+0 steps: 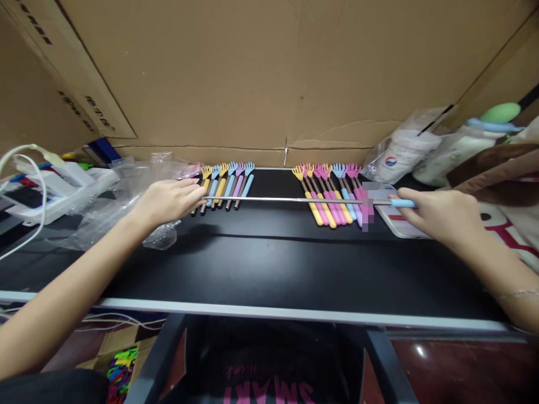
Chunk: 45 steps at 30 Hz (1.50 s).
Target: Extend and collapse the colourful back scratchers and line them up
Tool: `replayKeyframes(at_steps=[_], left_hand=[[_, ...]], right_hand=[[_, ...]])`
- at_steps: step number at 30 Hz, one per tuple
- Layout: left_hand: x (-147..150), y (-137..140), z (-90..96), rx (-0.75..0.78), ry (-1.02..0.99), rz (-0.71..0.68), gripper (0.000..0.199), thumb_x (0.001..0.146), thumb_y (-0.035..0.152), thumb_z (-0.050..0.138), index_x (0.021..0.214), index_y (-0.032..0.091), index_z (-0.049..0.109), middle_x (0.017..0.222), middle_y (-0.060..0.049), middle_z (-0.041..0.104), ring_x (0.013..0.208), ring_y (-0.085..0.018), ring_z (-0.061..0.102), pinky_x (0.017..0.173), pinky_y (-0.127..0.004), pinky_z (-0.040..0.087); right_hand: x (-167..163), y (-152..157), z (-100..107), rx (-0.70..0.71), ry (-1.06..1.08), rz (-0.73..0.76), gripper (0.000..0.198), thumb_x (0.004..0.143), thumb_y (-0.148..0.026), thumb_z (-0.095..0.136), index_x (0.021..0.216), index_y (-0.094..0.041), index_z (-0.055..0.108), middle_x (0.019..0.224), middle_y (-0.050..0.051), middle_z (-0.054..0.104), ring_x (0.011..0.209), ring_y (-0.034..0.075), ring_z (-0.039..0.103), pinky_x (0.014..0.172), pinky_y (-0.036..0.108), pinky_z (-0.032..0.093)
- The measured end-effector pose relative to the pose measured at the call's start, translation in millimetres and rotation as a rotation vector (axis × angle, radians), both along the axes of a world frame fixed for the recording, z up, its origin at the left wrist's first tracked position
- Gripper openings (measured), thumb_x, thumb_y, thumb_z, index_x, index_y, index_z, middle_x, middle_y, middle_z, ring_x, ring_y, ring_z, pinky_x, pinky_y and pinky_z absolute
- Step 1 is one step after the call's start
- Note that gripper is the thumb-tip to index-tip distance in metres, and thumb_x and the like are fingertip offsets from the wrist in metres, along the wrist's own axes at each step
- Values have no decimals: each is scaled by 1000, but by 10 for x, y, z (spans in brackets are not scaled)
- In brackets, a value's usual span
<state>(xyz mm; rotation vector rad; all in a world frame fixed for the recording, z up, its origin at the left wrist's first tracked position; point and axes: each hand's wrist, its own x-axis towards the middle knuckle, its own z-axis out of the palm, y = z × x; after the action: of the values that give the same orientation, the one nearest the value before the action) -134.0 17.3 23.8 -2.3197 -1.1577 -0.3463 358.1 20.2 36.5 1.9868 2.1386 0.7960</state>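
A telescopic back scratcher (269, 198), drawn out long, stretches level across the black table between my two hands. My right hand (446, 216) is closed around its light blue handle end. The fingers of my left hand (179, 202) pinch the thin far end of its metal rod; whether a claw head sits inside them is hidden. Just beyond my left hand lies a row of short back scratchers (221, 189) with yellow, blue and purple parts. A second row of back scratchers (328, 207), with yellow, pink, blue and purple handles, lies right of centre under the rod.
Clear plastic bags (126, 196) and a white power strip (63, 193) with cables lie at left. At right are a phone (404, 227), a bagged Pepsi cup (406, 154) and a bottle (458, 151). Cardboard (252, 73) walls the back. Below stands a box of colourful pieces (122, 370).
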Motion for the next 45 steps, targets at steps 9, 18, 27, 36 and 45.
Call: replayKeyframes(at_steps=[9,18,27,36,45], left_hand=[[764,-130,-60,111,150,-59,29,96,33,38,80,19,57,71,-3,63,69,-17,58,51,-26,30],[880,-235,-22,65,113,-34,30,96,34,38,77,18,56,67,-3,61,67,-16,57,48,-26,27],[1209,-312,-85,-28,40,-119,30,96,36,39,76,19,55,62,-2,58,56,-16,55,44,-27,20],[1366,-224,-147,-40,1,-114,28,95,36,41,78,19,55,64,-1,60,60,-15,56,45,-28,18],[564,-49,-73,123,117,-10,34,97,38,35,78,20,57,70,-3,62,69,-17,58,49,-27,24]], right_hand=[[-636,-146,-95,30,28,228,29,82,-35,39,89,-23,65,68,6,66,55,17,52,49,26,15],[-701,-190,-125,19,39,237,26,80,-31,41,88,-24,65,67,6,66,56,20,54,49,27,16],[-1086,-262,-161,-62,115,307,28,83,-32,40,92,-26,66,68,5,67,57,19,57,50,27,16],[-1318,-276,-152,-30,141,377,38,91,-39,33,89,-24,67,68,6,68,58,16,57,51,27,14],[-582,-26,-154,109,46,232,35,86,-41,38,89,-20,66,70,7,66,55,14,50,51,26,12]])
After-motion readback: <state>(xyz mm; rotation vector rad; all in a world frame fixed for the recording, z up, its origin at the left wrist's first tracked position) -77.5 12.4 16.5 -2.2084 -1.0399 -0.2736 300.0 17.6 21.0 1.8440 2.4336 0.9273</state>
